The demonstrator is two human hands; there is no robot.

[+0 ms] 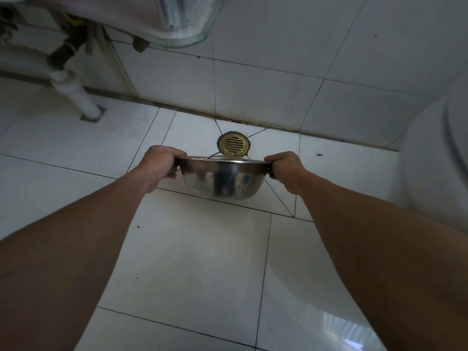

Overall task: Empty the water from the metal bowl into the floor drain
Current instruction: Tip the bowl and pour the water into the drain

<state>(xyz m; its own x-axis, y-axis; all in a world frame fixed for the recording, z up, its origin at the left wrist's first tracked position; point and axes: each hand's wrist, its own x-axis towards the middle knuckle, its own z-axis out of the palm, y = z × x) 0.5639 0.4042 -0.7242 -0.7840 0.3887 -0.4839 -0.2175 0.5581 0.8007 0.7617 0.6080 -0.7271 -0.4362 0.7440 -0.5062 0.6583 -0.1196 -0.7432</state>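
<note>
Left hand [160, 162] and right hand [285, 168] each grip opposite rims of the stainless steel bowl [222, 179], held just short of the brass floor drain [233, 145]; rigid, likely slippery, water-heavy

Floor tiles [192, 249] btwn bowl [222, 181] & brass drain [233, 145] lie open, wall [266, 92] close behind drain, toilet [435, 160] crowding right, white pipe [76, 95] well off left.
</note>
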